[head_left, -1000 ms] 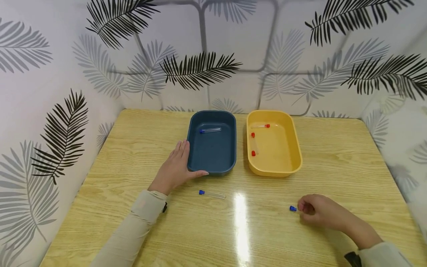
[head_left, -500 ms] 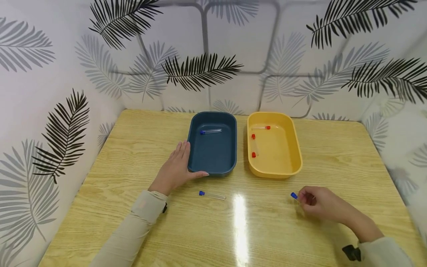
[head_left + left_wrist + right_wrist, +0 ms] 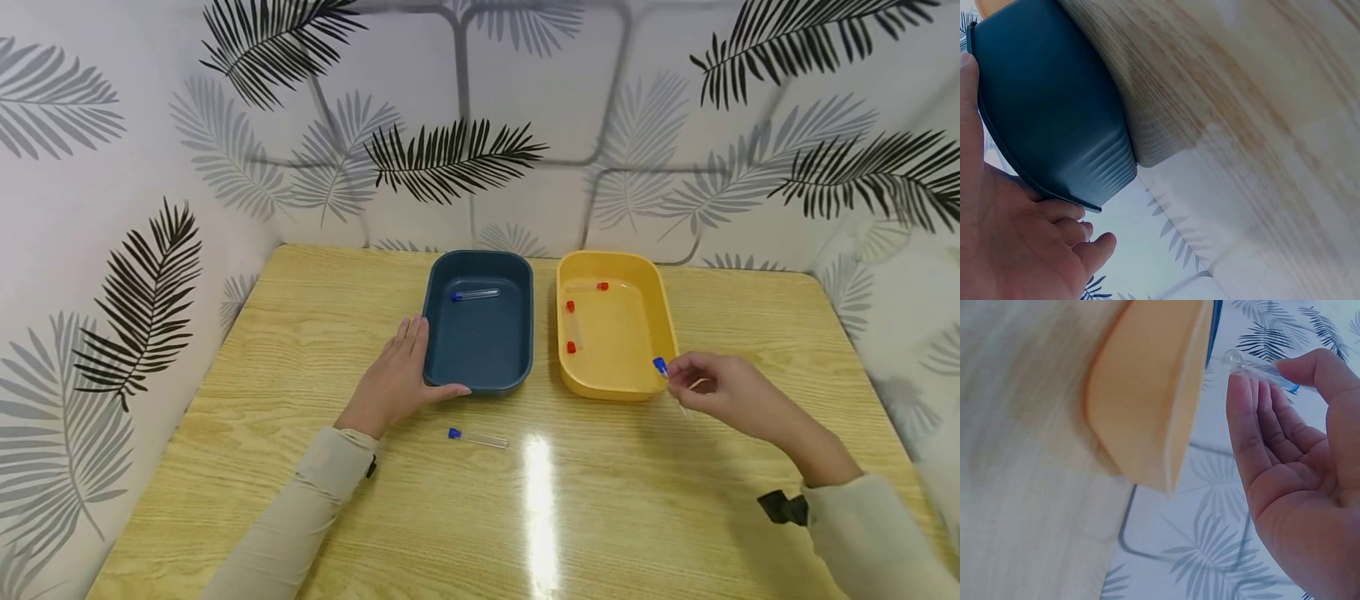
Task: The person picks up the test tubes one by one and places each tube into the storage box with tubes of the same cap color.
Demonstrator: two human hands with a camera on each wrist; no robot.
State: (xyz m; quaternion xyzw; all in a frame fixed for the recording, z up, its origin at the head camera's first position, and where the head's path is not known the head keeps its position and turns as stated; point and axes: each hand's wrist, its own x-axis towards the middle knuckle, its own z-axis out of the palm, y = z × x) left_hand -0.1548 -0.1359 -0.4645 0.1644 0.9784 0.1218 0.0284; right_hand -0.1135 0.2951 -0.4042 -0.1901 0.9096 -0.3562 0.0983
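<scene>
My right hand (image 3: pixel 735 396) pinches a clear test tube (image 3: pixel 1260 369) with a blue cap (image 3: pixel 660 367) between thumb and fingertips. It is raised beside the front right corner of the yellow bin (image 3: pixel 621 337); the capped end points toward the bin in the head view. My left hand (image 3: pixel 386 379) rests against the near left corner of the dark blue bin (image 3: pixel 480 346), fingers along its left side and thumb at the front rim. One blue-capped test tube (image 3: pixel 476 295) lies inside the blue bin. Another blue-capped tube (image 3: pixel 480 438) lies on the table in front of it.
Inside the yellow bin, at its left and back, lie several red caps (image 3: pixel 571 347) with clear tubes. Both bins stand side by side toward the back of the wooden table (image 3: pixel 337 283). A leaf-patterned curtain (image 3: pixel 525 100) hangs behind and around it.
My right hand has lifted the blue-capped test tube off the table and carried it away from me, up beside the yellow bin. The left hand stays at the blue bin.
</scene>
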